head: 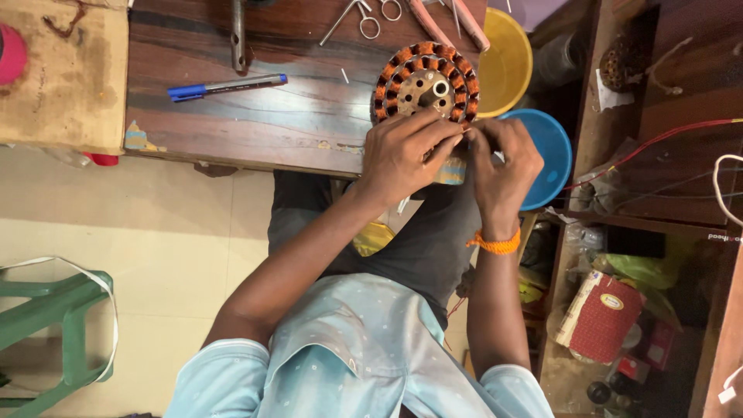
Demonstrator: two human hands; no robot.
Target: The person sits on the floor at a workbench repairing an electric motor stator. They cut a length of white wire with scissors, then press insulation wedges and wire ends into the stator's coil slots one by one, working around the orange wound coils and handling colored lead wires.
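While both hands point(453, 151) clamped on copper-wound stator point(426, 81); blue pen point(226, 86), scissors point(364, 15), yellow bowl point(507, 62) nearby

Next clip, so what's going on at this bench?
A seated person is working with both bare hands on a round motor stator wound with copper coils, which rests at the near edge of a dark wooden table. The left hand lies over the stator's near rim, and the right hand pinches at the same rim beside it. What the fingers grip there is hidden. A blue marker and scissors lie untouched farther back, with yellow and blue bowls to the right.
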